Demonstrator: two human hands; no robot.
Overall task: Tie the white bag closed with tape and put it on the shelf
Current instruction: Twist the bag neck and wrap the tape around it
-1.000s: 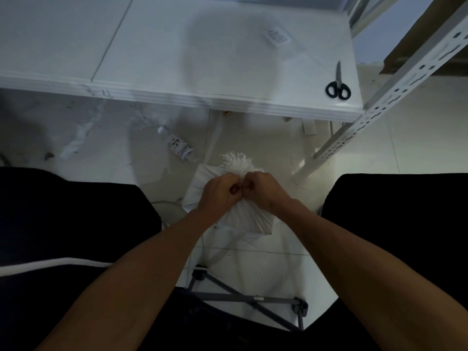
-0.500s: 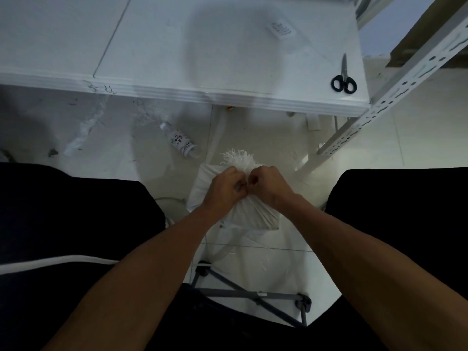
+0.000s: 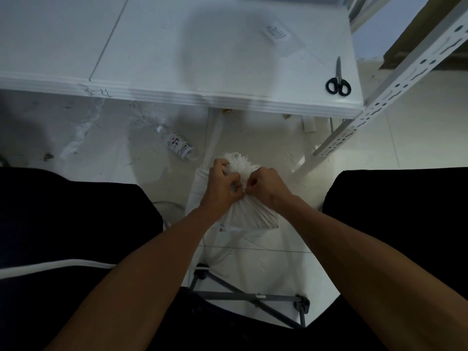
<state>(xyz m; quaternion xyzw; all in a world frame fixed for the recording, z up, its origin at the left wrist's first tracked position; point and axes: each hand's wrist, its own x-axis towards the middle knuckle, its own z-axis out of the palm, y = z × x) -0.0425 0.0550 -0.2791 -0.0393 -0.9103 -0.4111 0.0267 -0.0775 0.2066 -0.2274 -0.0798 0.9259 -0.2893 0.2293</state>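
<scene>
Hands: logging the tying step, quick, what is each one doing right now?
Left hand: closed, gripping the gathered neck of the white bag.
Right hand: closed, gripping the same neck.

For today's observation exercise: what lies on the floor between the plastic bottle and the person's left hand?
In the head view, only bare pale floor lies between the bottle and the left hand, which grips the neck of the white bag.

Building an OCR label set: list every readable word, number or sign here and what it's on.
"3-4", apparently, handwritten on the front edge of the white table.
Printed paper slip on the tabletop: too blurred to read.
Label on the clear plastic bottle lying on the floor: too small.
Small red mark on the white woven bag: unreadable.
</scene>
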